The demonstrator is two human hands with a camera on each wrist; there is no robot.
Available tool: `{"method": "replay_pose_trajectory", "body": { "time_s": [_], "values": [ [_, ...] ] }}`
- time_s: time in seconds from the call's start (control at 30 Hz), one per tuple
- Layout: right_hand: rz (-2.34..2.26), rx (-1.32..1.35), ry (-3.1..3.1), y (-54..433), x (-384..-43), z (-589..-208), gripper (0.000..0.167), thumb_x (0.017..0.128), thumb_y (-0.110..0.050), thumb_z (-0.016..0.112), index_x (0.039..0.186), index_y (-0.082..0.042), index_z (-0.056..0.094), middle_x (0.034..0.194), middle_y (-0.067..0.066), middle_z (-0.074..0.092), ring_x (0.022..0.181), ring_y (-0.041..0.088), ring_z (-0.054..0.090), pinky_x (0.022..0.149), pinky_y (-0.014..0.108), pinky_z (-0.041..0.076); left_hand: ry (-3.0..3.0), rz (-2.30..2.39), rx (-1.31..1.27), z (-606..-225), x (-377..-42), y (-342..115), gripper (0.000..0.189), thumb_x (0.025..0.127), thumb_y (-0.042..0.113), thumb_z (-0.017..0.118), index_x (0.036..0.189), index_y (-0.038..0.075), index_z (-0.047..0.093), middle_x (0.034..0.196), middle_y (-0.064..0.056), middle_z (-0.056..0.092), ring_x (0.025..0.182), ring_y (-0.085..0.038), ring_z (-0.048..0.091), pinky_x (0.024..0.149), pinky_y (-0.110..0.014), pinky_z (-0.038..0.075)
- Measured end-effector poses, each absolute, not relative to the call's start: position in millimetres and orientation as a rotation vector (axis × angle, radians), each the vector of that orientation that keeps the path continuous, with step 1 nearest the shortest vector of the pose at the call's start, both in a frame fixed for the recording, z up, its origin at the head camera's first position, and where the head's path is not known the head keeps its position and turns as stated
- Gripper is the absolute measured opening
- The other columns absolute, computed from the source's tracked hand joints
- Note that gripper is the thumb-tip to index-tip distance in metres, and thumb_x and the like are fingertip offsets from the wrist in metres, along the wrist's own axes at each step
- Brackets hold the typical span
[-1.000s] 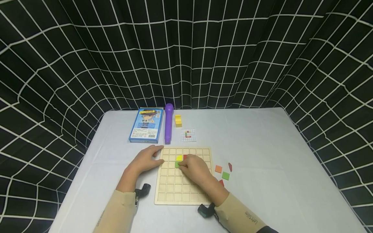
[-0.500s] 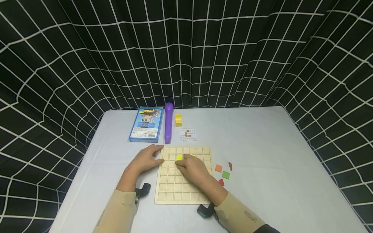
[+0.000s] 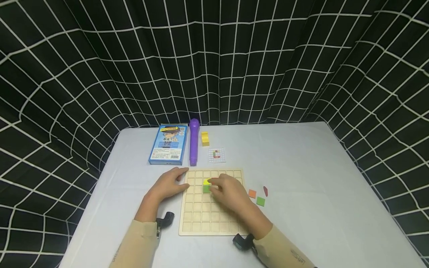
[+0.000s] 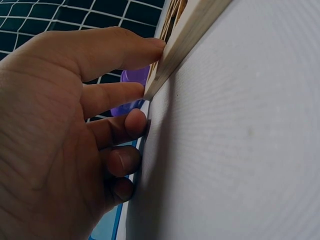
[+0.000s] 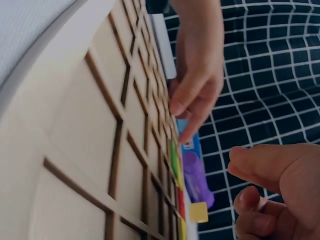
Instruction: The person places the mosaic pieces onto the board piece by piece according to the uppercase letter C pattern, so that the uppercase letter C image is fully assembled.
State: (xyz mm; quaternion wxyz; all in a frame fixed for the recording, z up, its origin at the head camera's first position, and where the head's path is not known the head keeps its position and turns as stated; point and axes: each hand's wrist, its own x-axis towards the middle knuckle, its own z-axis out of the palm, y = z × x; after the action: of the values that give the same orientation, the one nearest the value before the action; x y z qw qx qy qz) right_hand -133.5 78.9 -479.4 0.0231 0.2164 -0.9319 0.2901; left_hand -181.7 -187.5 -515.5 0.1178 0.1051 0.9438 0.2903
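Observation:
A wooden grid board (image 3: pixel 196 216) lies on the table. At its left edge my left hand (image 3: pixel 167 182) rests with thumb and forefinger on the rim; the other fingers bend loosely in the left wrist view. My right hand (image 3: pixel 229 190) hovers over the board with relaxed fingers and nothing between them. A green square tile (image 3: pixel 206 189) sits in a cell just left of its fingertips, below a yellow tile (image 3: pixel 206 182) that a finger partly overlaps. The right wrist view also shows a red tile (image 5: pixel 181 202) and another yellow tile (image 5: pixel 183 227), both hidden by the hand in the head view.
Right of the board lie an orange square (image 3: pixel 252 193), a green square (image 3: pixel 260 201) and a dark red piece (image 3: pixel 266 191). Behind it are a pattern card (image 3: pixel 216 155), a yellow block (image 3: pixel 205 139), a purple microphone-shaped stick (image 3: pixel 193 143) and a blue box (image 3: pixel 168 144).
My right hand has come off the green tile and shifted right, uncovering it in its cell. The right forearm now hides the loose red piece beside the board. My left hand stays put.

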Motion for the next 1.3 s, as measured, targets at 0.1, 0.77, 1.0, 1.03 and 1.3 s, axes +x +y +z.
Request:
{"method": "replay_pose_trajectory", "body": {
  "time_s": [0.1,0.77,1.0,1.03,1.3],
  "values": [
    [0.925,0.633,-2.88,86,-128,-474,0.027,0.092,-0.021,0.077,0.119,-0.016,0.079,0.072,-0.009,0.047,0.062,0.01,0.042,0.055,0.026,0.036,2.774,0.857,0.315,-515,-181,-187,0.069,0.087,0.037,0.079,0.149,0.017,0.056,0.102,0.002,0.057,0.097,-0.02,0.053,0.092,-0.046,0.046],
    [1.032,0.194,-2.924,158,-85,-469,0.035,0.093,-0.019,0.076,0.126,-0.01,0.073,0.078,-0.006,0.051,0.061,0.01,0.048,0.057,0.027,0.042,2.784,0.863,0.342,-516,-179,-185,0.07,0.086,0.036,0.079,0.149,0.016,0.055,0.112,-0.001,0.061,0.103,-0.022,0.055,0.1,-0.048,0.045],
    [1.012,0.119,-2.968,182,-79,-477,0.038,0.09,-0.017,0.08,0.126,-0.008,0.073,0.08,-0.004,0.052,0.064,0.013,0.044,0.057,0.028,0.04,2.78,0.875,0.326,-517,-179,-187,0.071,0.086,0.036,0.079,0.15,0.015,0.055,0.125,-0.005,0.063,0.112,-0.025,0.057,0.106,-0.05,0.042],
    [1.006,0.114,-2.977,185,-80,-479,0.038,0.089,-0.017,0.08,0.125,-0.008,0.073,0.079,-0.004,0.052,0.064,0.013,0.044,0.057,0.029,0.039,2.78,0.876,0.325,-517,-179,-187,0.071,0.086,0.036,0.079,0.15,0.014,0.055,0.123,-0.005,0.063,0.111,-0.025,0.057,0.105,-0.05,0.043],
    [0.849,-0.062,-3.133,202,-78,-490,0.038,0.086,-0.017,0.078,0.122,-0.004,0.075,0.074,-0.002,0.054,0.071,0.019,0.05,0.063,0.035,0.041,2.782,0.876,0.321,-516,-180,-186,0.071,0.086,0.036,0.079,0.15,0.015,0.055,0.115,-0.002,0.062,0.106,-0.023,0.055,0.102,-0.05,0.044]
  ]
}}
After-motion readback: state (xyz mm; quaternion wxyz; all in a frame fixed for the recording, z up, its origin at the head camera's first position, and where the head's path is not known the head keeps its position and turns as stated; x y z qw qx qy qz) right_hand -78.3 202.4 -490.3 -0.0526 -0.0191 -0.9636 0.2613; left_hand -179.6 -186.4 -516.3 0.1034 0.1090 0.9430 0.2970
